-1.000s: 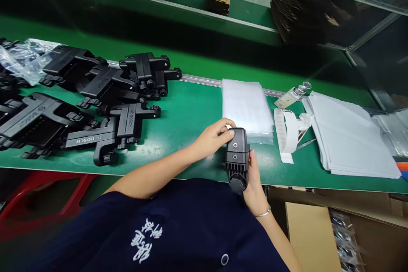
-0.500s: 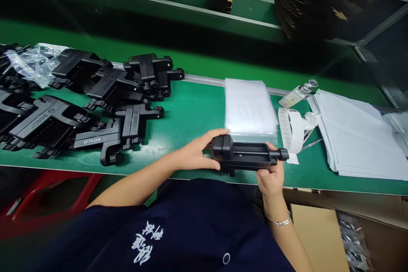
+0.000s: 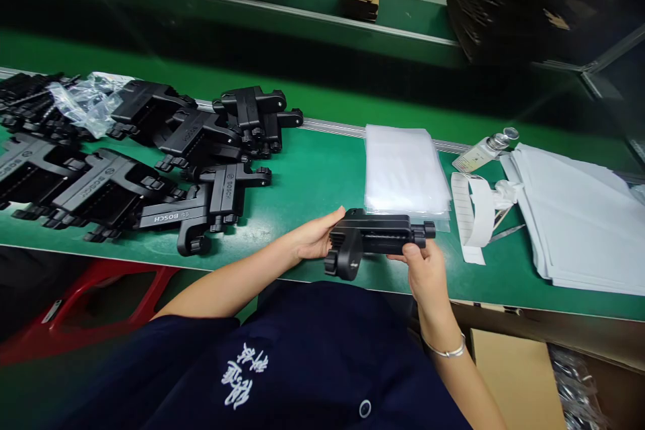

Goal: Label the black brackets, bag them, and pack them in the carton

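A black plastic clamp bracket is held level between my two hands, near the front edge of the bench. My left hand grips its left end, with the fingers partly hidden behind it. Around its right end, beside a small knob, my right hand is closed, thumb in front. A curved arm with a knob hangs from the bracket's left part toward me. Just behind it lies a stack of clear plastic bags. Several similar black brackets, some marked BOSCH, are piled to the left.
Right of the bags are a roll of white labels, a bottle with a metal cap, tweezers and a stack of white sheets. Crumpled clear plastic rests on the left pile. A red stool stands below the bench.
The bracket has been turned over in my hands: its open channel faced up before, and now its ribbed back and curved arm show. The camera view has shifted slightly left.
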Tool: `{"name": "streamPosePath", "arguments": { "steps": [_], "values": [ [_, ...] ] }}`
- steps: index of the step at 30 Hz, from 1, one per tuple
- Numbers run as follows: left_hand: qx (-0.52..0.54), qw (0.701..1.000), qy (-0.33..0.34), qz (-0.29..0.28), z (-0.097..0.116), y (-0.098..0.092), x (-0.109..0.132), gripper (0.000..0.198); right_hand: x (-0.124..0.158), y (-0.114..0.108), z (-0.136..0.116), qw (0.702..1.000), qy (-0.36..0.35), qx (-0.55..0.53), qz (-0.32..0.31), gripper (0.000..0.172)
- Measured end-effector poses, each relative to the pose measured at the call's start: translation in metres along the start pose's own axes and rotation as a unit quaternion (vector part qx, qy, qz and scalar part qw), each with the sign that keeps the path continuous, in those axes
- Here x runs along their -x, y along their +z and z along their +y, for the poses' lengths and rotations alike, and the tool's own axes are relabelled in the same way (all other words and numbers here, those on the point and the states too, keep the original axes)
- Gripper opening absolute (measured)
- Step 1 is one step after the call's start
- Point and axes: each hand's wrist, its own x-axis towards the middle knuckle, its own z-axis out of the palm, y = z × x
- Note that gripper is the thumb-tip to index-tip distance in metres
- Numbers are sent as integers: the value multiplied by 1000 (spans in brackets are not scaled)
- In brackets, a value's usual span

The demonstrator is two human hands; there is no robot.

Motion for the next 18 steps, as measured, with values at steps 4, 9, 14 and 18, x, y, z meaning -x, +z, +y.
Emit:
{"name": "streamPosePath", "arguments": {
  "steps": [4,9,14,18],
  "values": [
    [-9,1000,22,-19,10,-1,-16,43,8,16,-20,957,-168,231,-42,40],
    [-49,998,30,-36,10,5,-27,53,17,34,-29,906,-261,329,-56,40],
    [-159,983,92,21,11,3,-15,68,-5,-16,-23,926,-198,284,-150,54],
    [-421,854,244,182,27,-14,-5,69,-46,-121,6,957,-81,246,133,44]
  ]
}}
